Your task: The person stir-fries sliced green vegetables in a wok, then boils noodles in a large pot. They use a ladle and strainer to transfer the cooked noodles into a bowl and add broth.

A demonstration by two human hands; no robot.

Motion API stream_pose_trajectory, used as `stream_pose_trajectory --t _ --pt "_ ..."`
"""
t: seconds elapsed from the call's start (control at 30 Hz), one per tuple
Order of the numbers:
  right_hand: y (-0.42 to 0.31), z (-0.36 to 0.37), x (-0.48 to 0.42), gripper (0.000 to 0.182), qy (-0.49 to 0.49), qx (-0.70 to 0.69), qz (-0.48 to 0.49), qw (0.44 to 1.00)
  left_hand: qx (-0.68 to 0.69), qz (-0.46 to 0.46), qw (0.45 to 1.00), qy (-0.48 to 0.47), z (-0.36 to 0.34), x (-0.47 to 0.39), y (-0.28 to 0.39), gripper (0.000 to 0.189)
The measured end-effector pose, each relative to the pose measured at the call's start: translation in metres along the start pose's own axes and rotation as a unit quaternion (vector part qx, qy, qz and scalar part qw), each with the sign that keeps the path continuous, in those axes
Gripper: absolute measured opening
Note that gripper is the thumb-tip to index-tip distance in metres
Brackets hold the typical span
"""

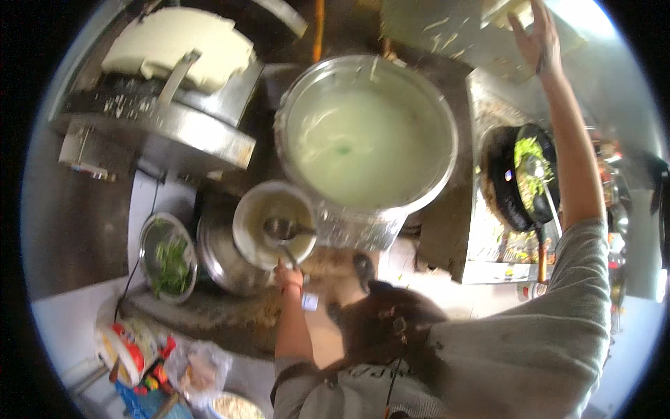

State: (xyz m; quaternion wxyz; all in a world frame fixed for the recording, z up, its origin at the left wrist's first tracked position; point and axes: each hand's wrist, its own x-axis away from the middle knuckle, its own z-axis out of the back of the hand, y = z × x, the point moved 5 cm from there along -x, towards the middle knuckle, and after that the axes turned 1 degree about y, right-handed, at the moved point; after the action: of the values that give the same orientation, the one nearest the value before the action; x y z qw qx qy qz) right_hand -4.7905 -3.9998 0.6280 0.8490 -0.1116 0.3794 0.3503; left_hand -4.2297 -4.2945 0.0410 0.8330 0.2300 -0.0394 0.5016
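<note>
My left hand [289, 277], with a red band at the wrist, is closed around the thin handle of a metal ladle [281, 229] at the near rim of a white bowl [246, 246]. The ladle's dark cup rests over the pale liquid in the bowl. Beyond the bowl stands a large metal pot [451, 152] of cloudy, pale green liquid [361, 152]. My right hand [542, 44] reaches far to the upper right, fingers apart, beside a pale object [515, 15] on a metal surface. Glare and the picture's rim partly hide that object, and any contact is unclear.
On the right, a black wok [500, 178] holds chopped greens and a metal spatula [552, 207]. At upper left, a pale mass [183, 44] sits on a metal machine [209, 136]. Leafy greens fill a metal basin [193, 272]. Lower left are a bucket [133, 351] and plastic bags [220, 361].
</note>
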Motion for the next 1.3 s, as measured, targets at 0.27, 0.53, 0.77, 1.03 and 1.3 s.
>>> stream_pose_trajectory --t 0.27,0.53,0.77,1.03,1.3 --pt "0.094 -0.011 -0.043 0.039 -0.216 0.16 -0.076 0.96 0.139 -0.18 0.87 -0.437 -0.161 0.089 0.197 0.056" --pt "-0.083 0.016 -0.043 0.032 -0.261 0.168 -0.107 0.944 0.206 -0.341 0.826 -0.397 -0.136 0.091 0.168 0.036" --pt "-0.043 -0.019 -0.061 0.03 -0.183 -0.104 -0.321 0.923 0.519 -0.079 0.846 -0.09 0.211 -0.152 0.062 0.01" --pt "-0.258 0.015 -0.057 0.04 -0.026 0.086 0.079 0.993 0.448 -0.161 0.809 0.346 0.504 -0.36 -0.006 0.068" --pt "-0.323 0.103 0.215 0.048 -0.387 -0.158 -0.052 0.907 0.364 -0.163 0.88 0.258 0.523 -0.381 0.027 0.04"
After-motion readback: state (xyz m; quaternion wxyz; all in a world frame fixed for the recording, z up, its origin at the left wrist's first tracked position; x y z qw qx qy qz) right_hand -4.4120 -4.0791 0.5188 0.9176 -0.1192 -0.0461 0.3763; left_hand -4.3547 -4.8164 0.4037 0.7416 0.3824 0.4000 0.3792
